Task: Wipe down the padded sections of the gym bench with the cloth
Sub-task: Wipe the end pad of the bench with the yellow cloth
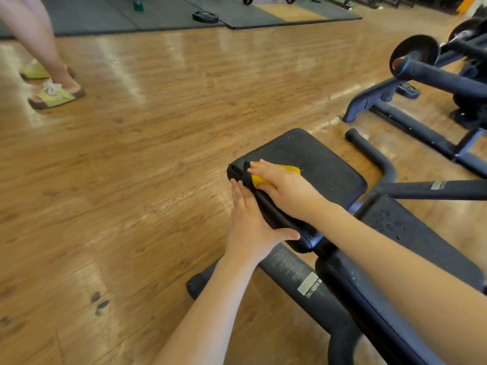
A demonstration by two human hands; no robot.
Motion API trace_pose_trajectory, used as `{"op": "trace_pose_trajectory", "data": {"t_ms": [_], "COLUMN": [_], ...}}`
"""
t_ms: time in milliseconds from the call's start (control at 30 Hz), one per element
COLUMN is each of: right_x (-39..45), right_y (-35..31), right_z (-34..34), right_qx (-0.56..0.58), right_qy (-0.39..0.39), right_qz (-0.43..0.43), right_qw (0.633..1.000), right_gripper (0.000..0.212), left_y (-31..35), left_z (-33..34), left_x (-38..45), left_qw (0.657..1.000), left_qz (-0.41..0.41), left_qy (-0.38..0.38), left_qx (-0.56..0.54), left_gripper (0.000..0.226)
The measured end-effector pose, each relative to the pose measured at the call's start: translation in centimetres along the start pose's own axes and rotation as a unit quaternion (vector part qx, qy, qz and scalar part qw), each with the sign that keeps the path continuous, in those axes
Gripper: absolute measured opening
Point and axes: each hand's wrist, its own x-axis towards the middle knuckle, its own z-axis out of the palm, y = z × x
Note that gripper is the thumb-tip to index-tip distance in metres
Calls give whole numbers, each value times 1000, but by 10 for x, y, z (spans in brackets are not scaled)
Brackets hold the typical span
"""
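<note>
On the shiny wood floor [131,154] of a gym sits the bench [342,299], black steel frame with dark pads, running from the bottom right up toward the middle of the shot. Off to the right is another machine [434,83] with weight plates on it, well apart from the bench, and someone's legs in yellow sandals [55,94] are over at the far left. Rubber mats [131,14] along the back.

Next down in size: the seat pad [316,159], which is the one getting wiped right now. It's speckled with pale droplets or dust, and so is the longer back pad [411,233] nearer the camera, so my guess is most of the job is still to do.

Left hand [250,222] is flat and open against the side edge of the seat pad, fingers straight, thumb hooked over the top edge, basically bracing it. Right hand [279,183] is pressed palm-down on the yellow cloth [263,180] at the pad's near-left corner, fingers laid out over it, not bunched.

Handling-wise, the cloth looks soft and light and will bunch up easily, so a flat palm on top seems the way to go. The vinyl looks smooth and probably slick when wet, with some give underneath.
</note>
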Motion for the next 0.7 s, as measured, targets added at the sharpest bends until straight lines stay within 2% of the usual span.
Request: {"op": "trace_pose_trajectory", "data": {"t_ms": [100,300,533,700], "right_x": [12,28,-39,-81], "right_y": [5,-6,7,14], "right_z": [-12,-9,8,2], "right_qx": [11,25,30,20], "right_qy": [-12,27,30,29], "right_qz": [21,27,4,31], "right_qw": [1000,999,999,999], "right_gripper": [42,40,41,41], "left_y": [7,5,-10,-4], "left_z": [2,-6,-18,-10], "left_x": [3,13,11,4], "left_qw": [1000,1000,1000,1000], "left_qz": [-5,14,3,5], "left_qy": [0,10,18,0], "left_qx": [-10,-12,6,-4], "left_gripper": [143,143,143,144]}}
